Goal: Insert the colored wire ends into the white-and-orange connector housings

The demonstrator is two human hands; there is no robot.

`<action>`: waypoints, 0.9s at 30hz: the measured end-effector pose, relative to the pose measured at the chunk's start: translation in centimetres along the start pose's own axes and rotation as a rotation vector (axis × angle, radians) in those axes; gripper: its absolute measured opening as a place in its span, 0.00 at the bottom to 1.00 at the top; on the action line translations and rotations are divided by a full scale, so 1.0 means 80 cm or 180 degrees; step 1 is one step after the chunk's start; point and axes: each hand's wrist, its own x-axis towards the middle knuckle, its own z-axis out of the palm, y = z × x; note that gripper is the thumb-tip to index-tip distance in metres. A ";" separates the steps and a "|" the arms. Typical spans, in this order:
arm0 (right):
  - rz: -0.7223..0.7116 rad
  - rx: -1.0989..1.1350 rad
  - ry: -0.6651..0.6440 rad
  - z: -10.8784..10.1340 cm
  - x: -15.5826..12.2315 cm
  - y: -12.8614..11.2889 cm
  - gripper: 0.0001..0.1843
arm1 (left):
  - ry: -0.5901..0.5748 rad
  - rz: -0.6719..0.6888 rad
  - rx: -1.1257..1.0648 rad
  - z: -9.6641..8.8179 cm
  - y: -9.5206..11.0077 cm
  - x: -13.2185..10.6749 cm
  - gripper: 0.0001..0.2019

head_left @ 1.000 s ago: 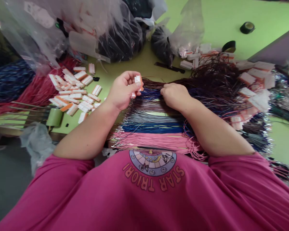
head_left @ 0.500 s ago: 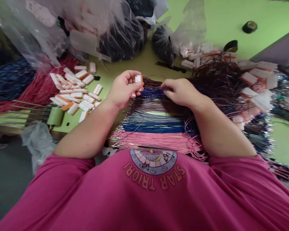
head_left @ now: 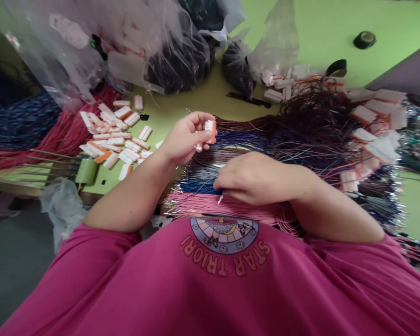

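Observation:
My left hand [head_left: 189, 139] is closed around a white-and-orange connector block [head_left: 210, 131], held at the left end of the wire rows. My right hand [head_left: 254, 177] bends down over the wires with its fingers pinched together. A small pale tip [head_left: 220, 199] pokes out below those fingers; what it belongs to is hidden. Beneath the hand lie pink wires [head_left: 199, 204], blue wires [head_left: 194, 186] and grey wires [head_left: 205, 171], side by side with silvery ends at the left. Farther back run dark blue wires [head_left: 234, 139] and brown wires [head_left: 234, 123].
Loose connector blocks [head_left: 115, 135] are heaped at the left, near a green cylinder [head_left: 86, 171] with metal rods. Wired connectors [head_left: 380, 135] pile up at the right. Plastic bags [head_left: 180, 53], a dark flat tool [head_left: 248, 100] and tape rolls [head_left: 364, 40] lie at the back.
My right hand has moved from the dark blue wires toward me and left, over the blue and pink ones. The pale tip now shows below its fingers. My left hand still holds the connector block.

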 end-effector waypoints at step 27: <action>0.1925 -0.1212 0.1083 0.023 0.012 0.050 0.21 | -0.0353 -0.0210 -0.0573 0.020 0.005 -0.014 0.18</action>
